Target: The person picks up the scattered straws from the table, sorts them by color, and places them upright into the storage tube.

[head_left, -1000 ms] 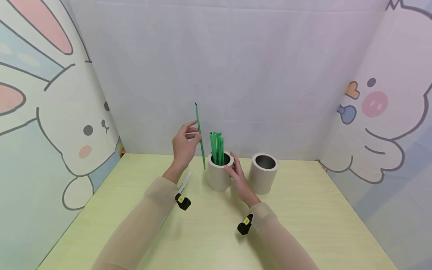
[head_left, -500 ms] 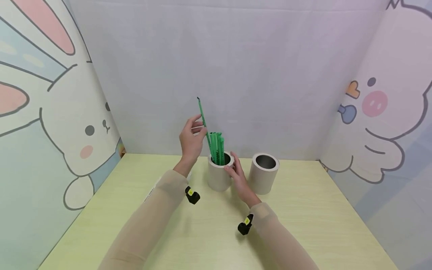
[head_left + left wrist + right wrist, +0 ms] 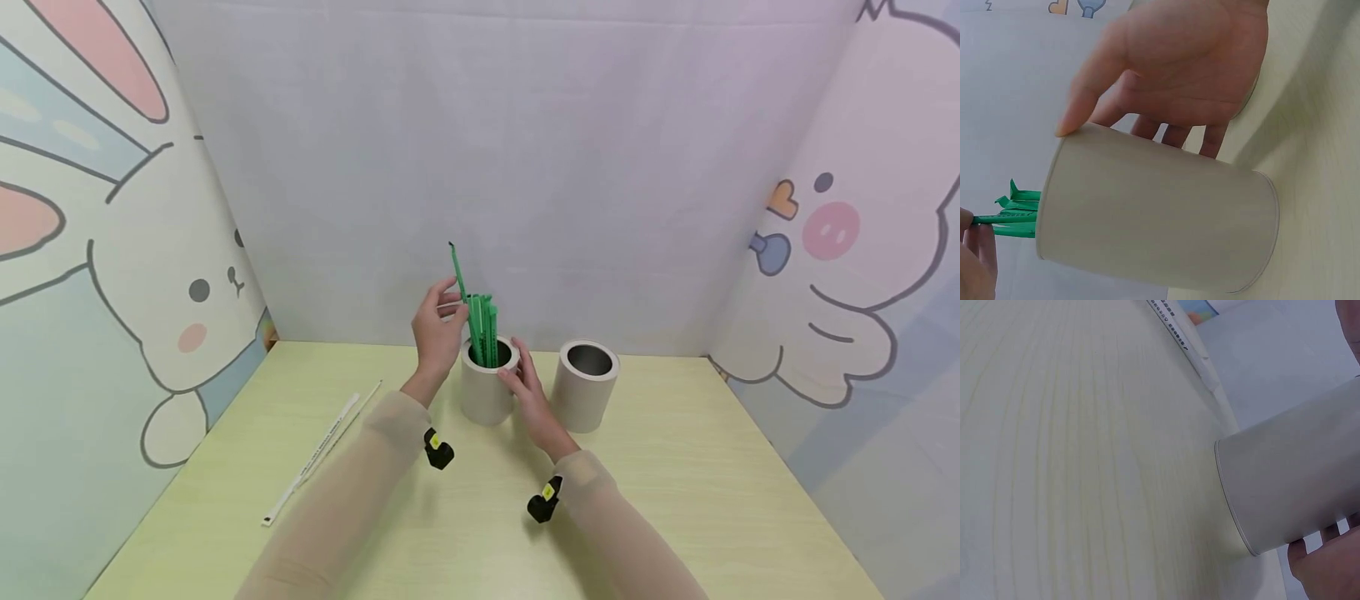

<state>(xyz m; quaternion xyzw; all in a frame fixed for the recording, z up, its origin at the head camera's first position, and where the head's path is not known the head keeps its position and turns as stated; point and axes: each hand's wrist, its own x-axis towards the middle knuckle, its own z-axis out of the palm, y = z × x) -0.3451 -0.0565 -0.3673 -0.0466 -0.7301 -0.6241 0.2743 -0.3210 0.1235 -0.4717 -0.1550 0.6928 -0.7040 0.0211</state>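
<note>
Between thumb and fingers, my left hand pinches a slim green wrapped straw with a dark tip. It tilts over a beige cup, its lower part lost among several green wrapped straws standing there. My right hand holds that cup from the right side, thumb near the rim. In the left wrist view, the right hand lies along the cup wall, and the left fingers pinch a straw at the left edge. The right wrist view shows the cup's lower part.
Right of the held cup stands a second beige cup with a dark inside. Two thin white printed wrapped strips lie on the table at the left. A pale cloth backdrop rises behind the table.
My left hand has moved right with the green straw, which went from beside the cup to above it and then down among the others. The right hand stays on the cup.
</note>
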